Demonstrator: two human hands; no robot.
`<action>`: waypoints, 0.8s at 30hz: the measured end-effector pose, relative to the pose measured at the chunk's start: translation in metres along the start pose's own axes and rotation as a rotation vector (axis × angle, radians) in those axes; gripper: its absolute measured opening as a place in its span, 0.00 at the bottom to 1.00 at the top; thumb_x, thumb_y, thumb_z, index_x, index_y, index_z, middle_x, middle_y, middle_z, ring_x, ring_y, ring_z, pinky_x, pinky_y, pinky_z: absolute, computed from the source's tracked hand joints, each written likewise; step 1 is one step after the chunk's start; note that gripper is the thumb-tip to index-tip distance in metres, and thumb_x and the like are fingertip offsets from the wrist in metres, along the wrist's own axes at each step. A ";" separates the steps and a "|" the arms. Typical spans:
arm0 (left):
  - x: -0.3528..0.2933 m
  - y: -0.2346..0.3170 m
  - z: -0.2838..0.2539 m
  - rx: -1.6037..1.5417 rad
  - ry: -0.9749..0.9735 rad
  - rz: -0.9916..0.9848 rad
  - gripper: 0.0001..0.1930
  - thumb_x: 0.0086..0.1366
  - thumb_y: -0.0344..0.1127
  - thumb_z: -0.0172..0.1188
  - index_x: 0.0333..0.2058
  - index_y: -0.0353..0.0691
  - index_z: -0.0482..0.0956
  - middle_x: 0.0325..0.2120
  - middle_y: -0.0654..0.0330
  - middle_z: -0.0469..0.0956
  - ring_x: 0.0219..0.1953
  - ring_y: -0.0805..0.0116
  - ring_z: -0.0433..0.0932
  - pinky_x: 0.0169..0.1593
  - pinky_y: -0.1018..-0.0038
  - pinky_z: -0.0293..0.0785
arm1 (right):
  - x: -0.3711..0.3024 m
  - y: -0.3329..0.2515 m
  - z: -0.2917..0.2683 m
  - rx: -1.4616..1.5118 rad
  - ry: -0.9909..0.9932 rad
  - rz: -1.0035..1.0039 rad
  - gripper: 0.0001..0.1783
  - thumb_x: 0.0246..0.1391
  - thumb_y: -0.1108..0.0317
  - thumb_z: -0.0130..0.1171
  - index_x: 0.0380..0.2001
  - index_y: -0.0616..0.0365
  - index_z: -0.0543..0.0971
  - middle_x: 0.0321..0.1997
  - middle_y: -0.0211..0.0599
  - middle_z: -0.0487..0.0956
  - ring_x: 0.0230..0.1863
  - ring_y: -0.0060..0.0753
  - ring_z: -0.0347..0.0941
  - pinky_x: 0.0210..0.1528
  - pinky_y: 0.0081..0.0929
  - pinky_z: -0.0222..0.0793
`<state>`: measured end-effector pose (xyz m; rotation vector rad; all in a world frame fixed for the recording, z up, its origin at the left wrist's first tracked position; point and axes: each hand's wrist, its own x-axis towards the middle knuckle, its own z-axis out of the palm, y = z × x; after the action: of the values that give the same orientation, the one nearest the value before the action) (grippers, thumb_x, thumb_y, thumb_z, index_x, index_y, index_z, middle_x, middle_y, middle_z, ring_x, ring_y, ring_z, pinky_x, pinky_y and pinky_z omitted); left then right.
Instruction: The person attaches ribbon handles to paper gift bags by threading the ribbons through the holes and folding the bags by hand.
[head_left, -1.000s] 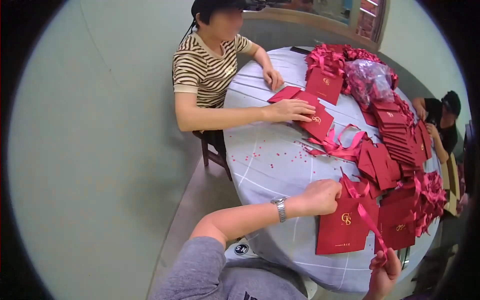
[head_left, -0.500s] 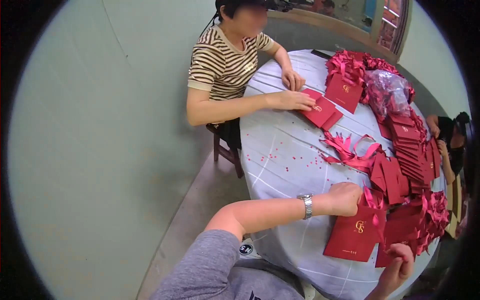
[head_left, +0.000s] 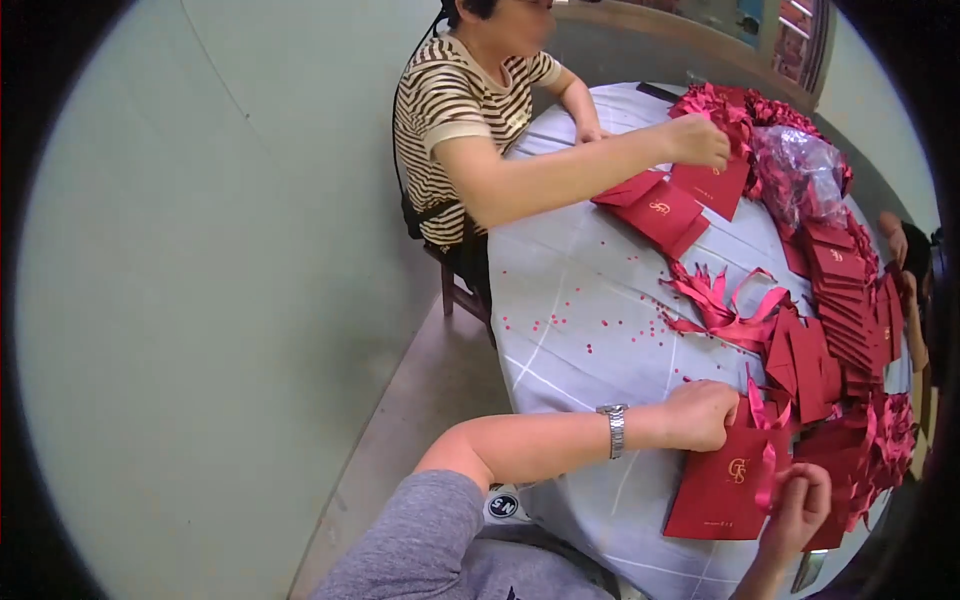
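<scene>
A dark red paper gift bag point(head_left: 712, 492) with gold print lies flat at the table's near edge. My left hand point(head_left: 700, 413), a metal watch at its wrist, is closed on the bag's upper left corner; its fingertips are hidden. From the bag's top a pink-red ribbon point(head_left: 767, 478) hangs down over the front. Beside the bag's right edge my right hand point(head_left: 803, 500) has its thumb and fingers pinched together at this ribbon. More red bags with ribbons point(head_left: 835, 455) lie just to the right, partly under the bag I hold.
A round table with a pale cloth point(head_left: 560, 375) carries fanned red bags point(head_left: 845, 310), loose ribbons point(head_left: 735, 315), small red dots and a clear plastic bag point(head_left: 800, 175). Across from me a co-worker's hand point(head_left: 695, 140) reaches over red bags point(head_left: 655, 210). Another person sits at far right.
My right hand has moved up and left to the hanging ribbon. My left hand stays at the bag's top. The co-worker's arm has lifted and stretched to the right. The view has shifted slightly.
</scene>
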<state>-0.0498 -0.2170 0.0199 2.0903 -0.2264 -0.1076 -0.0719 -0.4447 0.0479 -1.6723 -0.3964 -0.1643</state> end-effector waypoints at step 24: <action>-0.020 -0.006 -0.155 -0.839 0.369 0.267 0.22 0.64 0.39 0.56 0.54 0.38 0.65 0.39 0.55 0.75 0.37 0.66 0.77 0.38 0.74 0.74 | -0.012 0.028 0.042 -0.116 -0.259 0.260 0.07 0.52 0.78 0.56 0.36 0.65 0.77 0.24 0.30 0.78 0.24 0.16 0.70 0.26 0.15 0.66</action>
<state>-0.0420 -0.0785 0.0929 1.2012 -0.1878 0.2983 -0.0785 -0.4084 0.0117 -1.8493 -0.3633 0.2278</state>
